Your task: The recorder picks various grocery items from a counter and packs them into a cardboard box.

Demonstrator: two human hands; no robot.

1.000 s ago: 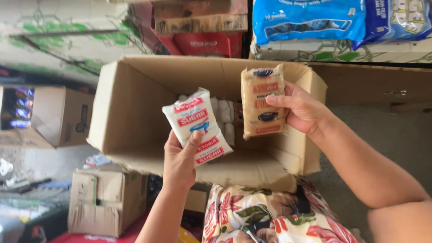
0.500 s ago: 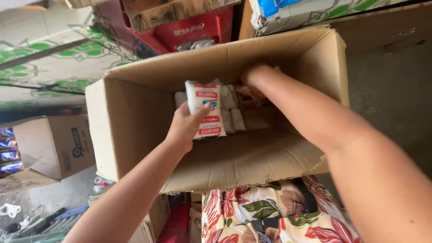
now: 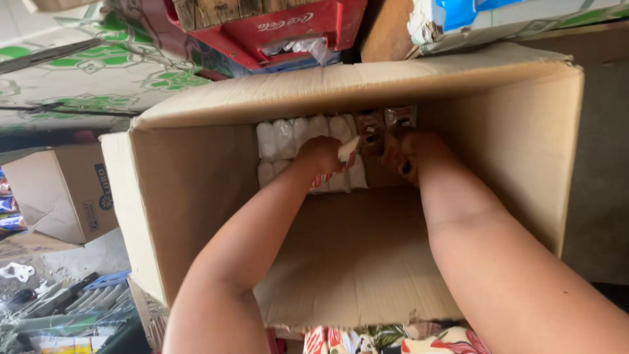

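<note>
The fingers of the left hand [image 3: 320, 155] are curled into a fist around a white packet with red print [image 3: 346, 152], which is pinched at its top end and held tilted against the stacked goods at the far end of the large cardboard box [image 3: 196, 196]. The fingers of the right hand [image 3: 413, 154] are bent downward onto a brown packet [image 3: 396, 154] just beside the white one; how tightly they close cannot be told, since the back of the hand hides them.

Both forearms reach deep into the box, which lies open toward the camera, its bare floor showing between the arms. Along the box's far wall stand 2 rows of white packets [image 3: 288, 137], packed side by side toward the left, and a few brown packets [image 3: 383, 121] to their right, near the far right corner. The held white packet sits at the seam between the white and brown groups.

Outside the box, a red plastic crate [image 3: 275, 29] rests above its far edge, a smaller cardboard carton [image 3: 62, 193] stands off its left side, and flowered fabric [image 3: 393, 341] shows at the near edge.
</note>
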